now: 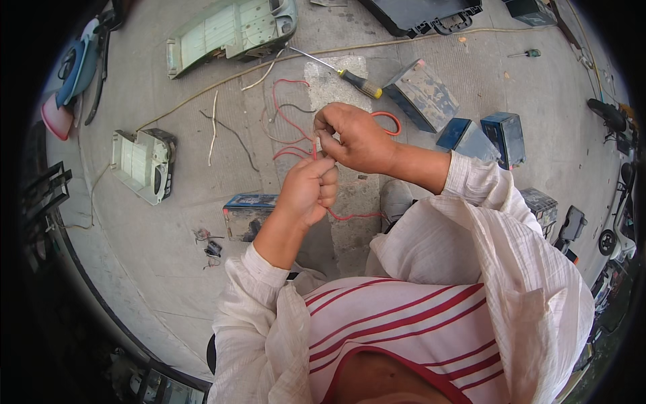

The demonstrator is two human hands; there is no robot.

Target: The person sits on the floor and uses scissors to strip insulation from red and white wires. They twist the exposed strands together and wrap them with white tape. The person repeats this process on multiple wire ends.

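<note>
My left hand (308, 192) is closed in a fist around a red wire (289, 121), which loops out across the concrete beyond it. Just above and to the right, the fingers of my right hand (360, 138) pinch at the same spot, where a small pale bit shows between the hands. Whether that is bared wire or a connector I cannot make out. More red wire (353, 217) runs from below my left fist toward my shoe. A thicker red-orange cable loop (393, 122) shows behind my right wrist. A yellow-and-black screwdriver (360, 83) lies past my right hand.
Box-shaped batteries (424, 94) stand to the right, and another battery (250, 217) sits by my left forearm. Pale plastic housings (232, 34) lie far ahead and at left (142, 165). Loose wires (232, 138) and a long cord (377, 44) cross the floor. A black case (420, 13) is at the top.
</note>
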